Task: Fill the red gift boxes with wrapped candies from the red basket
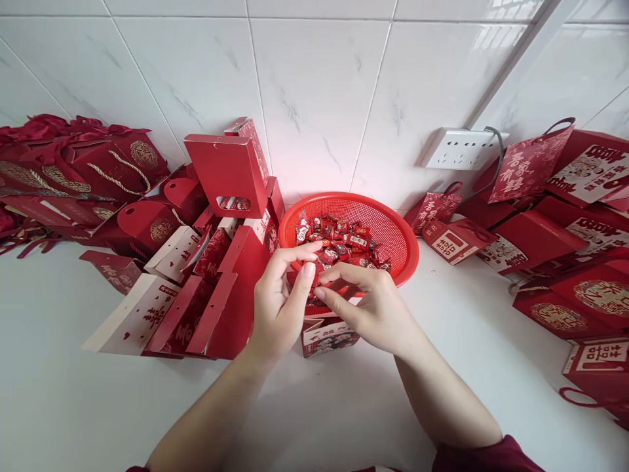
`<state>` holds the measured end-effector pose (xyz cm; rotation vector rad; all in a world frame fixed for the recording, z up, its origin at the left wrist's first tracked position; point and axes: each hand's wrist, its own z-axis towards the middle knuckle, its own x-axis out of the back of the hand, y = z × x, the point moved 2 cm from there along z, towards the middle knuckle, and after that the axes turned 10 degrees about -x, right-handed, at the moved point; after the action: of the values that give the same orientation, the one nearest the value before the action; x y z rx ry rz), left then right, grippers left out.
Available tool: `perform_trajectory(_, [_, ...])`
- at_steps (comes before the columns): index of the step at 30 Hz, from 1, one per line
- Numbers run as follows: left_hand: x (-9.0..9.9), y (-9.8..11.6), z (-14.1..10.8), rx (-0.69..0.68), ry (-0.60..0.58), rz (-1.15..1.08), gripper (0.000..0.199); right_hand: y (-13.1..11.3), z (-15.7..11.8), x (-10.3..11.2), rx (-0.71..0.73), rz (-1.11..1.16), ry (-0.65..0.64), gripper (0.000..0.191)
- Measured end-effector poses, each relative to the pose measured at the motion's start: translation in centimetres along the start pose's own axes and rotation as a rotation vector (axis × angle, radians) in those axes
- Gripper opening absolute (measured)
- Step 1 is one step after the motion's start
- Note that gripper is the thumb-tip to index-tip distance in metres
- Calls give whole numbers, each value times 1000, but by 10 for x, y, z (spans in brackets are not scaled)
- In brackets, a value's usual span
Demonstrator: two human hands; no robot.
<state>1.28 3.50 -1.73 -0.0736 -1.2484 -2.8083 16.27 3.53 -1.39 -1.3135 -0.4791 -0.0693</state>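
Both my hands meet above the near rim of a red plastic basket [411, 252] with wrapped candies [339, 237] in it. My left hand [281, 305] is curled, thumb and fingers closed round a red-wrapped candy [310, 278] that is partly covered. Thumb and fingertips of my right hand [371, 305] pinch at the right side of the same candy; whether they hold a second piece is hidden. Under my hands, in front of the basket, stands a small red and white gift box [330, 337], its upper part partly covered by my hands.
Flat-topped red and white gift boxes [196, 295] stand close on the left, beside a taller red box [226, 174]. Ribboned boxes [73, 164] lie behind them. More boxes [535, 239] fill the right side. A power strip [462, 149] is on the tiled wall [314, 85].
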Motion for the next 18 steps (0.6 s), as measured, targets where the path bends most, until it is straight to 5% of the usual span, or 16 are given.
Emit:
perform_trajectory(10, [10, -13, 1, 318, 7, -168, 14, 11, 5, 22, -64, 207, 124, 18])
perform_trajectory(15, [17, -15, 6, 292, -119, -94, 7, 21, 13, 35, -139, 465, 64, 23])
perform_trajectory(18, [17, -12, 7, 291, -269, 44, 24, 28, 23, 37, -144, 610, 30, 24])
